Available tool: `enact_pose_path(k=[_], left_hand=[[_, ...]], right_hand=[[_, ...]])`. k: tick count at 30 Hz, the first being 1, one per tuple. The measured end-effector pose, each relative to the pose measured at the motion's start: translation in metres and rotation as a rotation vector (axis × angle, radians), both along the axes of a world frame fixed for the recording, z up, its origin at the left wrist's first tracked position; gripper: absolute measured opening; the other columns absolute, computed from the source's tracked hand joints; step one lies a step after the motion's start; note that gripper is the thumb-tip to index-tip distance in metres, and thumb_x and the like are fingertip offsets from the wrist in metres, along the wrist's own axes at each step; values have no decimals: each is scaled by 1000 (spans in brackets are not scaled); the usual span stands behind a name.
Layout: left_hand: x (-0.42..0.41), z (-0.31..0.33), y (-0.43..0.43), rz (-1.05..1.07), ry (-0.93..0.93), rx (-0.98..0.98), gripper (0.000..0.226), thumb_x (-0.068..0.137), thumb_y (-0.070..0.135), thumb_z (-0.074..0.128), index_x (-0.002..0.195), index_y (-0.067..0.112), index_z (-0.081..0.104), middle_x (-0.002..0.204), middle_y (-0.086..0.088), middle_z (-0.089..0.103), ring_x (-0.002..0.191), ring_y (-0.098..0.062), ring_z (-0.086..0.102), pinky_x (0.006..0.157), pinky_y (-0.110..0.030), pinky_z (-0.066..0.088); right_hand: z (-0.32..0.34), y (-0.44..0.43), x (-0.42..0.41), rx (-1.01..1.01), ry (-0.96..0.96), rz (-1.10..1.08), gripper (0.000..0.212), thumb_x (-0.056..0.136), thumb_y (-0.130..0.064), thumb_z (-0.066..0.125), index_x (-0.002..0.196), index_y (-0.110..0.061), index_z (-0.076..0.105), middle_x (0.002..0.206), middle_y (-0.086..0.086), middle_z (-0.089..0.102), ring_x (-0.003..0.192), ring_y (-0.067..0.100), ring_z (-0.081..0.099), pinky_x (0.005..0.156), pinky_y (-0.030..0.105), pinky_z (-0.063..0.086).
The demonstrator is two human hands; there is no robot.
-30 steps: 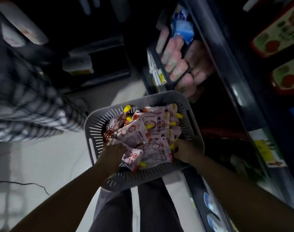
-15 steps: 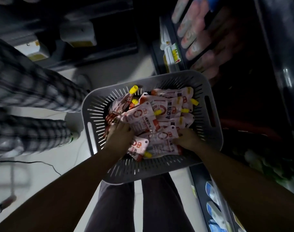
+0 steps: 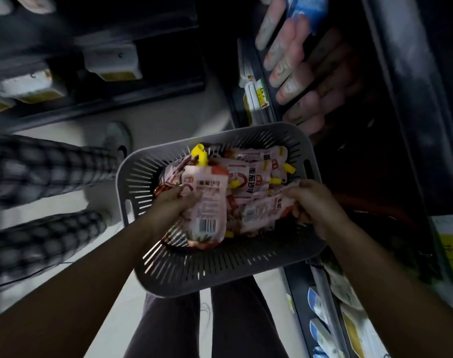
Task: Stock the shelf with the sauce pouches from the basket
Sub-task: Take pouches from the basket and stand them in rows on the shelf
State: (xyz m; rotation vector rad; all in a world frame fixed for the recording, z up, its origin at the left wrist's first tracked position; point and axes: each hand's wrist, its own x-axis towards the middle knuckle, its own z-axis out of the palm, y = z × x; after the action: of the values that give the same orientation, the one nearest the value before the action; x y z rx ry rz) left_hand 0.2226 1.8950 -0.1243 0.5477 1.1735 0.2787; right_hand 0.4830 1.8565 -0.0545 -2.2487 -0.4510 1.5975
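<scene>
Head view: left hand (image 3: 172,202), grip closed round barcode pouch (image 3: 207,202); right hand (image 3: 312,202), grip pinching second pouch (image 3: 265,213) in basket (image 3: 220,275); best lifted clear of the rim before shelving.

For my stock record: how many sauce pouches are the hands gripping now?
2: left hand grips the upright barcode pouch; right hand grips a sideways pouch. Others may be hidden under them.

We note grey slotted basket (image 3: 220,270) carrying loose heap of sauce pouches (image 3: 248,182), yellow caps pointing several ways. Just right of it, dark shelf (image 3: 272,112) bears row of pale pouches (image 3: 284,55) packed side by side; price tags (image 3: 256,96) on front rail. Pale floor (image 3: 153,120) beneath; we make out one shoe (image 3: 117,140) on it.
</scene>
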Motion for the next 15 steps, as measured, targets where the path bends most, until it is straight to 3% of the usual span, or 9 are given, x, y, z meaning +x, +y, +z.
enact_pose_path(k=[5, 9, 10, 11, 13, 15], left_hand=[[29, -8, 8, 275, -139, -268, 48, 91, 52, 41, 89, 18, 75, 94, -6, 73, 87, -21, 70, 81, -38, 51], [40, -17, 0, 302, -204, -505, 64, 85, 65, 41, 109, 12, 68, 111, -14, 69, 98, -29, 68, 86, -41, 54], [40, -19, -2, 304, -227, -525, 64, 85, 64, 40, 111, 12, 68, 113, -15, 68, 100, -29, 67, 85, -44, 55], [38, -20, -4, 327, -248, -550, 66, 85, 64, 41, 117, 12, 66, 120, -14, 66, 107, -30, 64, 87, -46, 54], [32, -24, -8, 392, -248, -617, 69, 81, 65, 46, 126, 14, 58, 126, -12, 62, 114, -29, 60, 87, -46, 54], [28, -28, -12, 419, -210, -631, 64, 79, 64, 46, 115, 13, 62, 106, -14, 70, 94, -29, 69, 74, -45, 58]], right_hand=[[-12, 11, -22, 84, 260, -466, 18, 91, -17, 53, 74, -15, 58, 48, -2, 58, 40, 7, 48, 40, 15, 40], [-19, 34, -37, 235, 576, -534, 12, 93, -18, 53, 83, -15, 59, 74, 4, 68, 67, 12, 65, 66, 24, 55], [-26, 36, -40, 241, 568, -487, 4, 91, -16, 56, 88, -16, 59, 78, 4, 67, 74, 16, 65, 72, 28, 54], [-37, 36, -41, 220, 464, -389, 9, 87, -15, 62, 95, -17, 56, 84, 5, 66, 81, 20, 65, 77, 34, 54], [-59, 31, -44, 133, 154, -119, 41, 79, -13, 71, 113, -18, 49, 107, 7, 64, 101, 25, 62, 86, 39, 52], [-73, 22, -49, 44, -22, 17, 63, 76, -18, 75, 130, -12, 43, 126, 2, 56, 114, 21, 55, 90, 33, 48]])
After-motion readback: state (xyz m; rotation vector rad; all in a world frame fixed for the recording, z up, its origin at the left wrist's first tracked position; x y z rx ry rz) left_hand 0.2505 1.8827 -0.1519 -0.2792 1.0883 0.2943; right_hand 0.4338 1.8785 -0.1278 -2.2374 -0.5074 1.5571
